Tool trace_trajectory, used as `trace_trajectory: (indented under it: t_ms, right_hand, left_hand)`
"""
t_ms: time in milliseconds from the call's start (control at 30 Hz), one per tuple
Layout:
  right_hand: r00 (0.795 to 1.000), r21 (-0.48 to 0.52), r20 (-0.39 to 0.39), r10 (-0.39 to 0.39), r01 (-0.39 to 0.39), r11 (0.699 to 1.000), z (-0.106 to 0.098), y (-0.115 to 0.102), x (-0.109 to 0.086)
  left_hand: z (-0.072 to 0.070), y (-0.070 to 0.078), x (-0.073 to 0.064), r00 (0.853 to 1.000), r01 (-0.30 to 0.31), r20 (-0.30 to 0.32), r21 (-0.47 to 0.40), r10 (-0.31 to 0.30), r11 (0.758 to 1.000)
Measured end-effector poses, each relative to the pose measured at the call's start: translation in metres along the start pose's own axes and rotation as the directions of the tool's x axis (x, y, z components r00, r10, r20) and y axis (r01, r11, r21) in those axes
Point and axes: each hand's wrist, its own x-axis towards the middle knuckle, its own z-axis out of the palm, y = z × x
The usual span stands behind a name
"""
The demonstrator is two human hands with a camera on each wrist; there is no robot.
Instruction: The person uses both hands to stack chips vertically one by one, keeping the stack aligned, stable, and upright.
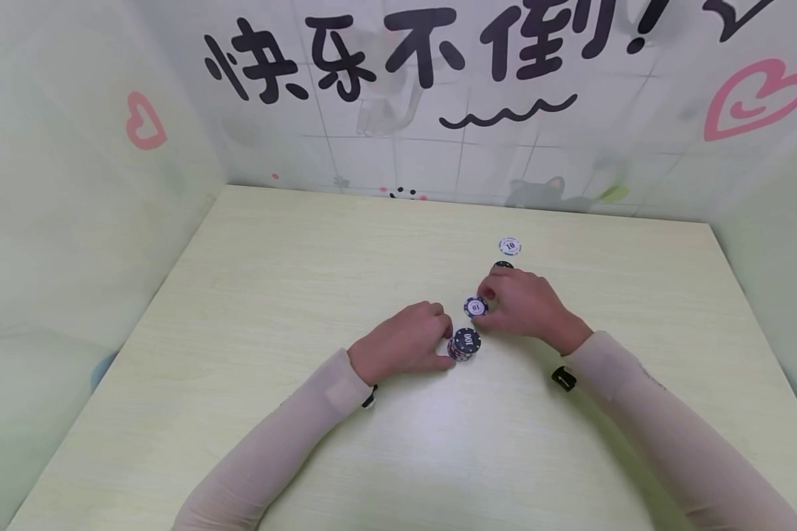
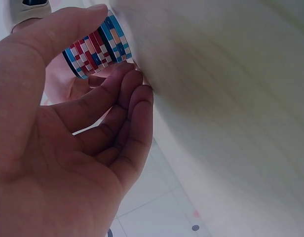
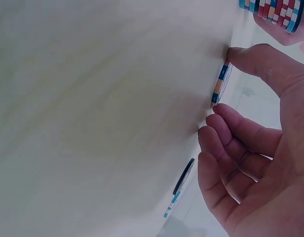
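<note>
A short stack of poker chips (image 1: 465,342), topped by a dark chip marked 100, stands on the table. My left hand (image 1: 408,339) holds it between thumb and curled fingers. In the left wrist view the chips' edges (image 2: 96,48) show red, blue and white bands. Just beyond the stack, my right hand (image 1: 525,304) pinches a single blue-and-white poker chip (image 1: 476,307) marked 10 by its rim. That chip (image 3: 221,84) lies flat, at or very near the table surface. Past the right fingers are a black chip (image 1: 503,264), partly hidden, and a white chip (image 1: 510,246) marked 10.
The pale wooden table (image 1: 292,258) is bounded by a printed back curtain (image 1: 425,158) and a side curtain (image 1: 53,221). A small black piece (image 1: 564,378) shows beside the right sleeve, and another (image 1: 370,398) beside the left sleeve.
</note>
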Motion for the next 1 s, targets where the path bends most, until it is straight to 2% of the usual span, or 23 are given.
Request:
trace_trajectory:
  t_ms: [533, 1000]
  right_hand:
    - [1.000, -0.016, 0.027, 0.002, -0.001, 1.000, 0.0001, -0.0014, 0.0035]
    - [0.999, 0.037, -0.018, -0.027, 0.027, 0.999, -0.0011, 0.0029, -0.0039]
  left_hand:
    - [-0.0016, 0.0010, 0.0000, 1.000, -0.006, 0.002, 0.002, 0.006, 1.000]
    - [-0.0027, 0.0018, -0.0010, 1.000, -0.017, -0.017, -0.011, 0.016, 1.000]
